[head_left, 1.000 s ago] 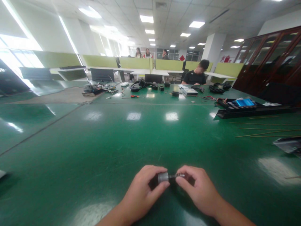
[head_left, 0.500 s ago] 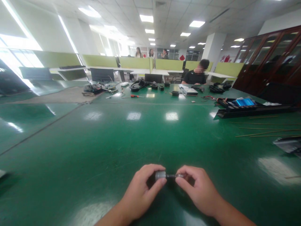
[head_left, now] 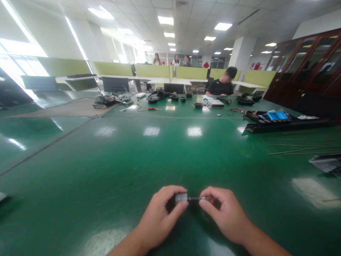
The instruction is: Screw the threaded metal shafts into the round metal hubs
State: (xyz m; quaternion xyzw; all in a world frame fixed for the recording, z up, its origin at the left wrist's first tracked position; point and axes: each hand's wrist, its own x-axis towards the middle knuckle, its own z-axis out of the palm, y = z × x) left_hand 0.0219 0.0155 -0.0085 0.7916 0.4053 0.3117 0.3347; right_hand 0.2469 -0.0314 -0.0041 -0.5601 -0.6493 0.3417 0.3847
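Between thumb and fingers, my left hand (head_left: 166,213) pinches a short silver-grey metal cylinder (head_left: 181,198). A thin dark shaft (head_left: 193,198) runs from its right side toward my right hand (head_left: 225,211). My right hand is closed on the small shiny metal end piece (head_left: 203,198) of that shaft. The whole piece lies roughly level, side to side, just above the green tabletop (head_left: 160,160). Fingertips hide part of both ends, and I cannot tell exactly what kind of part it is.
An orange-handled screwdriver (head_left: 152,108) and several black parts lie along the far side. At right are a black tray (head_left: 266,127) with a blue item, several thin rods (head_left: 295,145) and a dark metal part (head_left: 326,163). A person (head_left: 221,86) sits at the far edge.
My hands and the metal piece look almost unmoved. Far back, one standing person has shifted slightly to the right.
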